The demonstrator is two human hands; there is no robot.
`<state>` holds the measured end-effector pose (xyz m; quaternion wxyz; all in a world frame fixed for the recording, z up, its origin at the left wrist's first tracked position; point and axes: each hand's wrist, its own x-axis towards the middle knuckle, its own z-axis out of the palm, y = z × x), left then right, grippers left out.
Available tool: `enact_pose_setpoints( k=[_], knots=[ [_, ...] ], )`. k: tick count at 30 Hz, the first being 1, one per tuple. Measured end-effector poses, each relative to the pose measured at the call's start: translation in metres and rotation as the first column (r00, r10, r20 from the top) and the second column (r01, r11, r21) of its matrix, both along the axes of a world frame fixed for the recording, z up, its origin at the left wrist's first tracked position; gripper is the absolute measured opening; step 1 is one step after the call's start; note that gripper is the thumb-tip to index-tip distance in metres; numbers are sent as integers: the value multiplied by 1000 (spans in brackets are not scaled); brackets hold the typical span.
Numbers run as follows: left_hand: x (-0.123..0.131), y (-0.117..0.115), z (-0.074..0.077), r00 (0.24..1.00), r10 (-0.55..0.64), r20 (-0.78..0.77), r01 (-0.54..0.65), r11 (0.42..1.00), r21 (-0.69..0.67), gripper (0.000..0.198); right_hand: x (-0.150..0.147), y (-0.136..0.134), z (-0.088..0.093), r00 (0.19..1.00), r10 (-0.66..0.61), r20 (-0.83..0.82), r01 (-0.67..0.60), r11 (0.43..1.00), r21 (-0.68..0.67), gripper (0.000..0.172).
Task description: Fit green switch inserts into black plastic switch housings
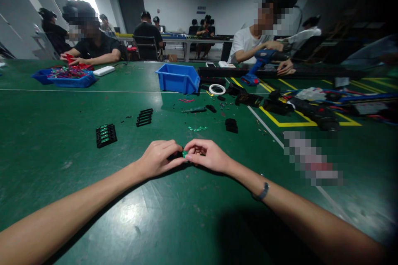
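My left hand [161, 156] and my right hand [207, 155] meet fingertip to fingertip just above the table. Between them is a small green circuit board [185, 154], pinched by the right thumb and forefinger. The left fingers are closed on a small dark part beside the board, mostly hidden by the hand. Beyond the hands lies a row of small green boards [197, 128]. To the left are a stack of black plastic frames [144, 117] and a black block of frames fitted with green boards [106, 135].
A blue bin [178, 78], a screwdriver [194, 110], a tape roll [217, 89] and black pieces [231, 125] lie ahead. At right are a dark power tool [317, 114] and cables. Two people sit across the green table [130, 219], one near a blue drill [258, 66].
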<state>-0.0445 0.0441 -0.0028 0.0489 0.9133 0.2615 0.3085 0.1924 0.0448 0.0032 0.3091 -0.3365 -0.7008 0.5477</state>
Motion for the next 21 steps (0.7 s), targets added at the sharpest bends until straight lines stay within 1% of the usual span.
enact_pose_setpoints(
  k=[11, 14, 16, 18, 19, 20, 21],
  knots=[
    [0, 0, 3, 999, -26, 21, 27, 997, -70, 25, 0, 2, -2, 1000, -9, 17, 9, 1000, 8, 29],
    [0, -1, 5, 999, -2, 51, 8, 992, -125, 29, 0, 2, -4, 1000, -27, 9, 27, 1000, 3, 28],
    [1, -3, 7, 994, 40, 98, -20, 982, -190, 29, 0, 3, -5, 999, -47, -8, 47, 999, 0, 29],
    [3, -7, 11, 979, 104, 177, -43, 948, -316, 26, 0, 2, -5, 996, -82, -30, 82, 997, 13, 29],
    [5, -9, 14, 962, 150, 228, -44, 910, -412, 27, 0, 1, -5, 994, -105, -41, 106, 994, 27, 29],
    [6, -11, 16, 938, 205, 280, -30, 852, -523, 29, 0, 0, -4, 990, -131, -51, 134, 990, 47, 28],
    [7, -14, 17, 909, 263, 324, 2, 773, -634, 31, 0, -1, -4, 986, -158, -59, 162, 984, 78, 27]
  ],
)
